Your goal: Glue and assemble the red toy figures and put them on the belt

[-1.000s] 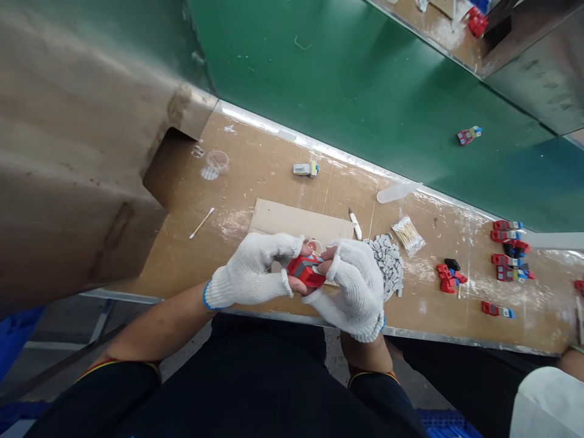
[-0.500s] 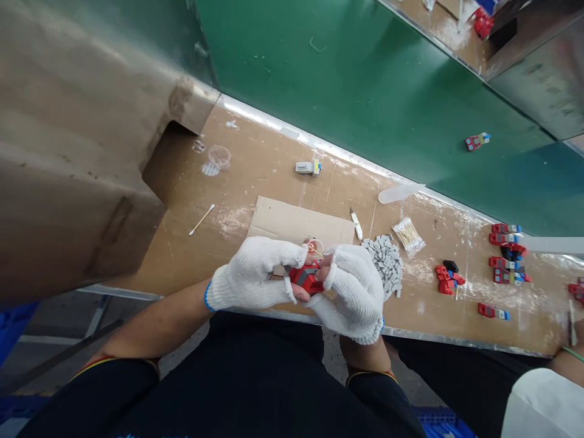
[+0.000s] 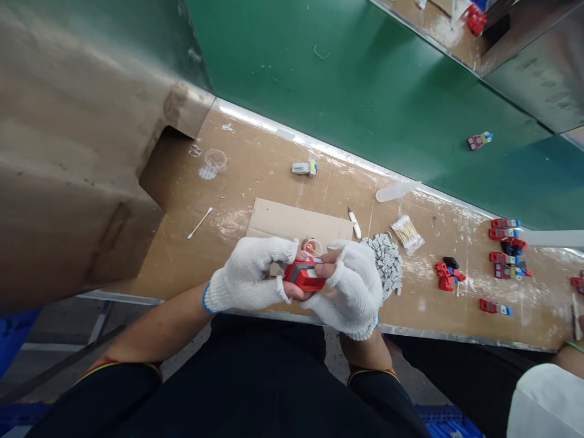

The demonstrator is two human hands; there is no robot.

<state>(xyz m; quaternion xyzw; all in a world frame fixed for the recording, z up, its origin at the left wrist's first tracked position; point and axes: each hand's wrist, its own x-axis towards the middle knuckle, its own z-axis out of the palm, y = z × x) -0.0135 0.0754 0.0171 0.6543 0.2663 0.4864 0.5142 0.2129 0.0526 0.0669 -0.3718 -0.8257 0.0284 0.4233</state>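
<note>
In front of my body, a red toy part (image 3: 305,278) with grey sections is held up over the bench. My left hand (image 3: 253,274), in a white fingerless-tip glove, grips it from the left with thumb and fingers. My right hand (image 3: 349,286), gloved the same way, has its bare fingertips closed on the toy part's right end and top face. Whether a small grey piece lies under those fingertips, I cannot tell. Just beyond the toy part is a small round clear dish (image 3: 312,244) with a thin stick across it, resting by a cardboard sheet (image 3: 292,220).
To the right lie a pile of small grey pieces (image 3: 387,264), a craft knife (image 3: 354,224) and a bag of cotton swabs (image 3: 407,235). Several red toys (image 3: 504,233) sit farther right, near another person's arm (image 3: 570,359). A cotton swab (image 3: 199,223) and metal housing (image 3: 82,182) are left.
The toy part has turned in my hands, so more of its red side and light grey top shows. My right fingertips have shifted up onto its upper edge.
</note>
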